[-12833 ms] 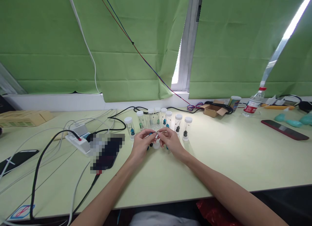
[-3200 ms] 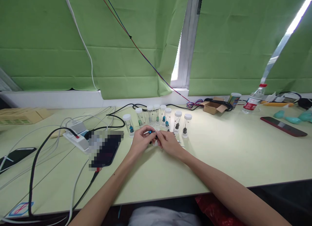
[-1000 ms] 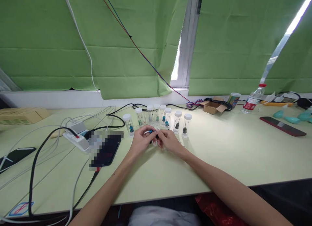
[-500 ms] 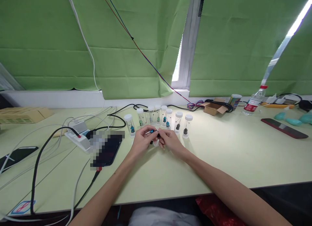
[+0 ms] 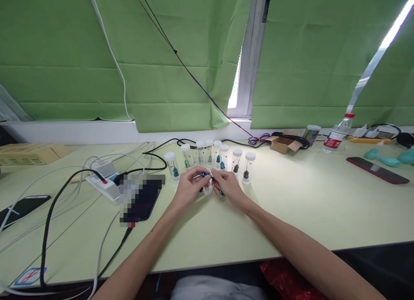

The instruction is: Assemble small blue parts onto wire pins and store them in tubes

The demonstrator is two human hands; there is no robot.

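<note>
In the head view my hands meet at the middle of the table. My left hand (image 5: 188, 185) is closed, with a small shiny blue piece (image 5: 203, 174) between thumb and index finger. The fingers of my right hand (image 5: 230, 187) pinch close beside it, near a tiny dark part I cannot make out. A bit of blue shows under the right fingers. Below the hands a whitish round object is partly hidden. Just behind stand several clear tubes with white caps, such as the left tube (image 5: 171, 167) and the right tube (image 5: 248, 168), holding small coloured pieces on thin stems.
To the left lie a phone (image 5: 147, 198) with a cable, a white power strip (image 5: 103, 183) and tangled cords. At the right back are an open cardboard box (image 5: 283, 144), a can (image 5: 312, 135), a water bottle (image 5: 338, 134) and a red-edged phone (image 5: 377, 170).
The right fingers have shifted slightly, and a bit of blue now shows beneath them. The whitish object below the hands is more visible. My left hand has hardly moved.
</note>
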